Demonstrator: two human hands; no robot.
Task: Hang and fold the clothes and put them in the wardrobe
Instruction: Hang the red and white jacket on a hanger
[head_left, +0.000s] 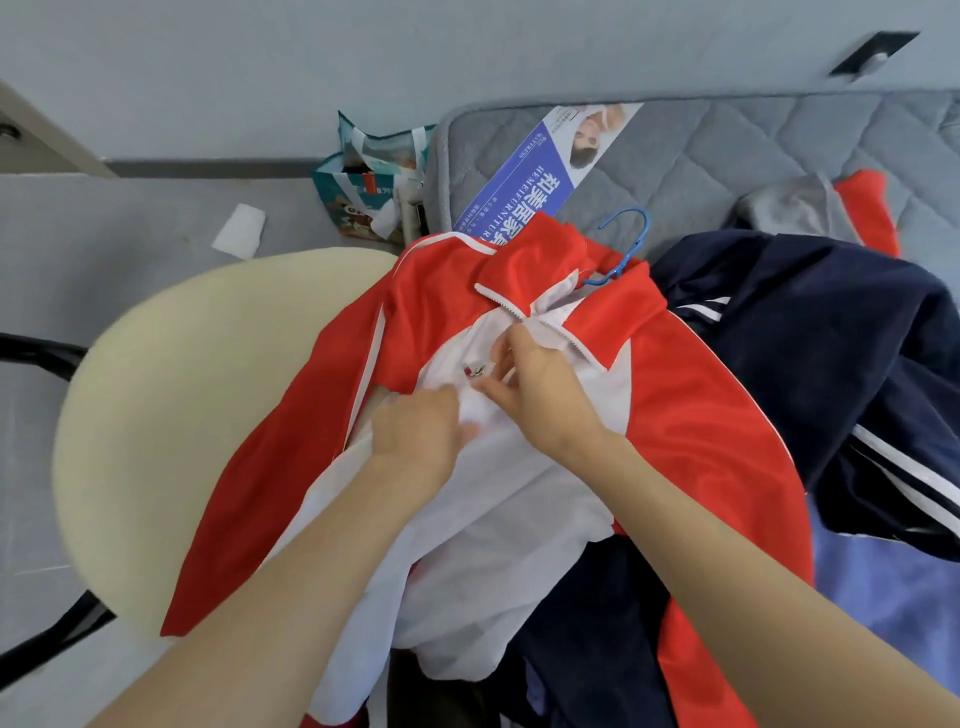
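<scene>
At about nine o'clock sits a cream round padded chair seat (208, 389) on a black frame. Beyond it, towards eleven o'clock, a white scrap of paper (240, 237) lies on the grey floor. A teal printed shopping bag (370, 179) stands close to twelve o'clock against the corner of the grey quilted mattress (727, 156).

The red and white zip-front track jacket (691, 415) fills the centre. It lies front-up with its left sleeve draped over the chair seat and its body on the mattress edge. The left hand (415, 434), just below centre, has its fingers curled into the white front panel and holds it down. The right hand (543, 397), at centre, pinches the other front edge between thumb and fingertips, right beside the small metal zip pull (475, 370). The blue plastic hanger (629, 244) is already inside the jacket, with its hook poking out of the open collar at about one o'clock.

A navy garment with white side stripes (831, 374) is heaped at three o'clock, touching the jacket. A grey garment (795, 208) lies beyond it at two o'clock.

The step in hand looks like closing the front of the hung jacket so it stays on the hanger. Next, the two zip halves probably need lining up and the pull drawn towards the collar, with the left hand keeping the fabric taut. Then the jacket can be lifted by the hook; no wardrobe is in view.
</scene>
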